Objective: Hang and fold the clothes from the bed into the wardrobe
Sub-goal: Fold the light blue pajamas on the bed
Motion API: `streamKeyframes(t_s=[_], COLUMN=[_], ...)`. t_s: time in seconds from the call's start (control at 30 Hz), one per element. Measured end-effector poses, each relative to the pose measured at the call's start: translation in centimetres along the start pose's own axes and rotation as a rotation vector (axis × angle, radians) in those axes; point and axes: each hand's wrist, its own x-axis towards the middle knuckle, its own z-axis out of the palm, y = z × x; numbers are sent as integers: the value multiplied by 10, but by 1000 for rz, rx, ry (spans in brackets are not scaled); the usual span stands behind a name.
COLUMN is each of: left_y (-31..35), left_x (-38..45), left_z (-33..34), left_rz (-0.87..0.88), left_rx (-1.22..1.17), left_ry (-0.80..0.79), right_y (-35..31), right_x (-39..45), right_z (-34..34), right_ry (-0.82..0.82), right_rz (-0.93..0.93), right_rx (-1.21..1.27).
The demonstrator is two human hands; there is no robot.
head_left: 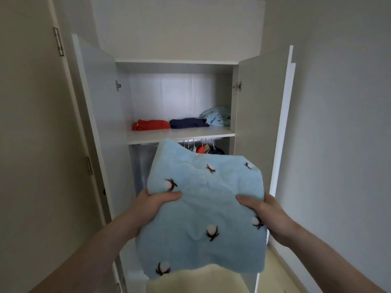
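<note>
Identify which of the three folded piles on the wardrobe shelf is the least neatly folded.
The light blue pile at the right end of the shelf. It sits rumpled and bunched up, while the red pile and the navy pile lie flat and compact.

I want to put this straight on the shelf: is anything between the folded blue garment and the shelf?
Nothing visible: both doors are open, and the white shelf is bare left of the folded red garment. The light blue fleece garment is held below it.
</note>
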Motion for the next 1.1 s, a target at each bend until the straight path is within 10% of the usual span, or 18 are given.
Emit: streamKeyframes(t_s=[1.1], left_y=[71], left_x=[514], left_z=[-86], left_rz=[24], left_rx=[65], left_ry=[214], right_y=[-3], right_x=[569], right_z=[-2], right_ry=[20], right_rz=[6], right_rx=[9])
